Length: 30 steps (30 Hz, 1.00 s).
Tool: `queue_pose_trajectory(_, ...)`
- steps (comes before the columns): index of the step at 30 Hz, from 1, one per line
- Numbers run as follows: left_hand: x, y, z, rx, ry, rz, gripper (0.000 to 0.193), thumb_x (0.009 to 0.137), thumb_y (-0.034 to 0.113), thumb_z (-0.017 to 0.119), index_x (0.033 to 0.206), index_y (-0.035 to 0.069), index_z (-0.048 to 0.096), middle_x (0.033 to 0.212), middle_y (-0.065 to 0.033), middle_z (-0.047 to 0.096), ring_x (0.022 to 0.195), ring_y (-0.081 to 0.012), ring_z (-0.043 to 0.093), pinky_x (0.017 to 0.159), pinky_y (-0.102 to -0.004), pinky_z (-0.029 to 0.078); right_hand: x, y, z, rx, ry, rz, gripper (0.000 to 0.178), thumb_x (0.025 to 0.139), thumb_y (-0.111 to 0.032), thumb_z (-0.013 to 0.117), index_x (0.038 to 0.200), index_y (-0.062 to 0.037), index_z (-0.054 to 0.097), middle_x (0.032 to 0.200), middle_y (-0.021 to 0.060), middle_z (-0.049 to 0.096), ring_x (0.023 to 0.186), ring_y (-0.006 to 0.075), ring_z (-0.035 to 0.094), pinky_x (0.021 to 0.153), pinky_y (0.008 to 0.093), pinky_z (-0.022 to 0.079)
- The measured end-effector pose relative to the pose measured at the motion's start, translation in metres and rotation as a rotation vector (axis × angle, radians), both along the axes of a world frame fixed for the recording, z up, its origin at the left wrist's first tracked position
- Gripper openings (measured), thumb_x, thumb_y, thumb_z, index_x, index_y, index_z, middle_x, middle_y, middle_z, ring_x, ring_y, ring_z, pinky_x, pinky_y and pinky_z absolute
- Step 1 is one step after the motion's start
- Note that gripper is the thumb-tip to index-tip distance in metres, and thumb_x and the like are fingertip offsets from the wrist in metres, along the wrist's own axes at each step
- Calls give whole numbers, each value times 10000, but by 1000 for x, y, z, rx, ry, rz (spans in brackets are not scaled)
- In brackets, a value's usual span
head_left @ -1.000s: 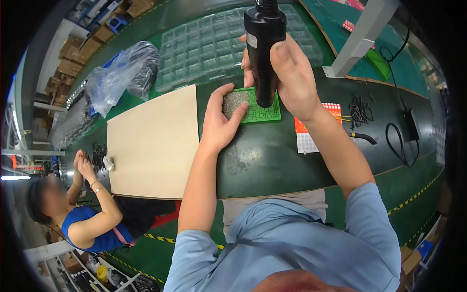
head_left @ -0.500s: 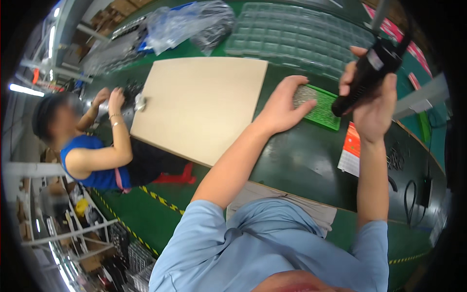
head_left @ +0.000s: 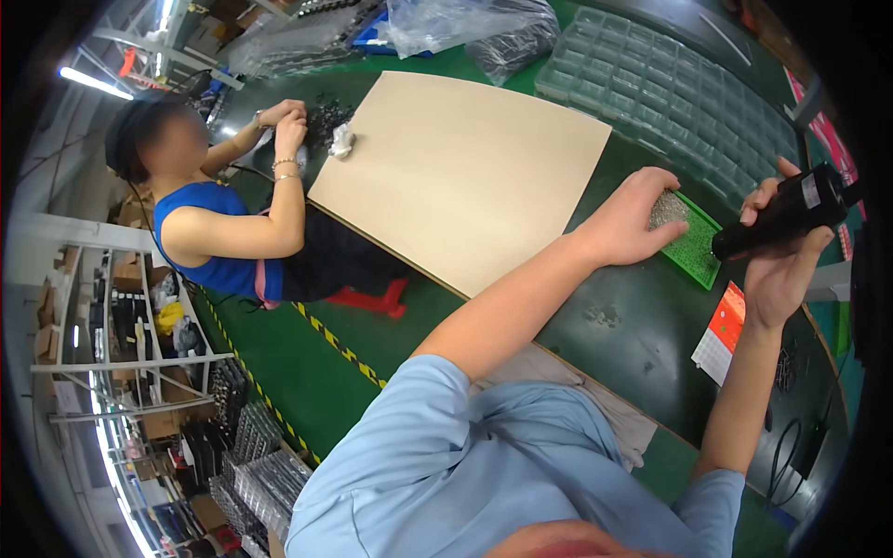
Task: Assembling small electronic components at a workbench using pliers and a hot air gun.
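Note:
My left hand (head_left: 633, 221) grips the left end of a small green tray (head_left: 699, 271), its thumb and fingers on opposite sides. A heap of small silvery pieces, like screws or pins, lies at that end of the tray (head_left: 668, 210); the green floor beside it looks perforated. In my right hand (head_left: 779, 279) is a thick black electric screwdriver (head_left: 777, 219), its fingers wrapped around the body. The tool is tilted, with its narrow end just above the tray's right end. Whether the tip touches anything in the tray I cannot tell.
A large beige board (head_left: 465, 177) lies left of the tray. Behind stands a clear compartment organizer (head_left: 660, 102) beside plastic bags (head_left: 512, 46). An orange-and-white card (head_left: 721, 335) lies near my right forearm. A co-worker in blue (head_left: 223, 223) handles small dark parts at left.
The view has swung, so the whole scene sits farther right and lower. Both hands keep their holds, and the screwdriver's end stays over the tray's right end.

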<state>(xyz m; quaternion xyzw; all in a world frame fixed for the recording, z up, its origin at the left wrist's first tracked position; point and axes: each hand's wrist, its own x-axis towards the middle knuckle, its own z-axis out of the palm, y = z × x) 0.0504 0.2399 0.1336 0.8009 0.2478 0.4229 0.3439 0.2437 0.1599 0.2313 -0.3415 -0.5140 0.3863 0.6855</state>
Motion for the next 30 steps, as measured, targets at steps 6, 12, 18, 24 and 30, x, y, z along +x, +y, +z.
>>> queue_pose_trajectory(6, 0, 0, 0, -15, -11, 9, 536, 840, 213, 781, 1249, -45, 551, 1230, -220, 578, 1170, -374, 581, 1020, -418, 470, -1, 3, -4, 24, -21, -15, 901, 993, -740, 350, 1406, 56, 439, 991, 93, 565, 874, 164, 556, 817, 304, 445)
queue_pose_trajectory(12, 6, -4, 1, -14, -13, -17, 536, 843, 231, 777, 1249, -40, 556, 1231, -222, 582, 1172, -379, 581, 1026, -420, 468, 1, -1, 0, 39, -49, -92, 856, 1013, -696, 375, 1400, 65, 447, 1016, 97, 589, 927, 180, 576, 875, 329, 468)
queue_pose_trajectory(18, -5, 2, 2, -22, 88, 43, 535, 874, 223, 768, 1309, -22, 575, 1261, -207, 617, 1188, -328, 614, 1033, -398, 486, -7, 10, -6, 57, 22, -12, 788, 1036, -629, 408, 1400, 68, 460, 1033, 101, 605, 934, 193, 579, 881, 343, 468)
queue_pose_trajectory(24, -2, -3, 18, -107, 132, 4, 568, 870, 264, 780, 1301, -35, 562, 1265, -218, 607, 1183, -357, 608, 1028, -398, 480, -22, -1, 13, 38, 75, -116, 615, 1038, -544, 510, 1307, 9, 526, 972, 78, 636, 869, 153, 645, 804, 292, 521)
queue_pose_trajectory(30, 1, -5, 15, -73, 173, 14, 631, 808, 261, 827, 1303, -21, 555, 1314, -195, 585, 1213, -337, 585, 1042, -398, 470, -9, 24, -7, 351, 219, 166, 607, 1051, -536, 481, 1300, 16, 522, 1003, 97, 635, 882, 156, 647, 833, 293, 522)
